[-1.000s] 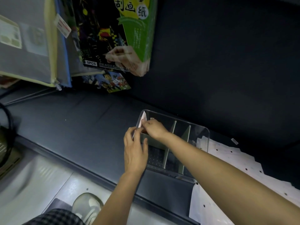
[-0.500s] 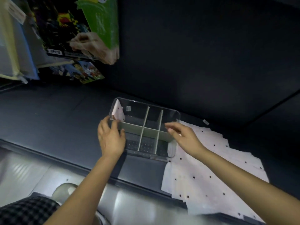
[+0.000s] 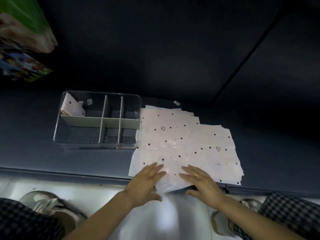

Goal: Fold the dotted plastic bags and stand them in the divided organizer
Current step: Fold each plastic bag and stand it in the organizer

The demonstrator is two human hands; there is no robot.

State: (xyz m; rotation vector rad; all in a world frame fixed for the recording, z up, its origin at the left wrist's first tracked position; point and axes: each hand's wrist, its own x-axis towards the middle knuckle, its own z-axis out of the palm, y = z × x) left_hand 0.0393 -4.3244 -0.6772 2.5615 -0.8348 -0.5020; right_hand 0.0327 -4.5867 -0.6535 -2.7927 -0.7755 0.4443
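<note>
Two flat hands on a stack of dotted bags

Two bare hands lay on the near edge of a loose stack of thin, glossy white plastic bags with small dark dots (image 3: 181, 141), low and right of centre in the frame. The left hand (image 3: 147, 182) had its fingers straight and slightly spread, resting flat on the top sheet. The right hand (image 3: 202, 182), with a gold ring (image 3: 196, 174) on one finger, lay the same way, fingers straight and a little fanned, thumb tucked toward the stack's edge. Neither hand pinched anything. Between them the near edge of the film bulged up, crinkled and shiny, just over the lip of the dark matte shelf (image 3: 86, 160).

The sheets were fanned unevenly, their corners stepping out toward the right; two bore small outlined triangles.

Just left of the stack, touching its edge, sat a clear rectangular plastic organizer with rounded corners and pale green flat dividers (image 3: 102, 122), which cut it into six compartments. In the far-left compartment one folded dotted bag (image 3: 72, 108) stood tilted against the wall, roughly triangular in shape.

In the upper left of the frame hung blurred, colourful printed packages (image 3: 24, 70). Along the bottom were checked fabric (image 3: 26, 222) and pale shoes (image 3: 45, 205) on a shiny light floor.
</note>
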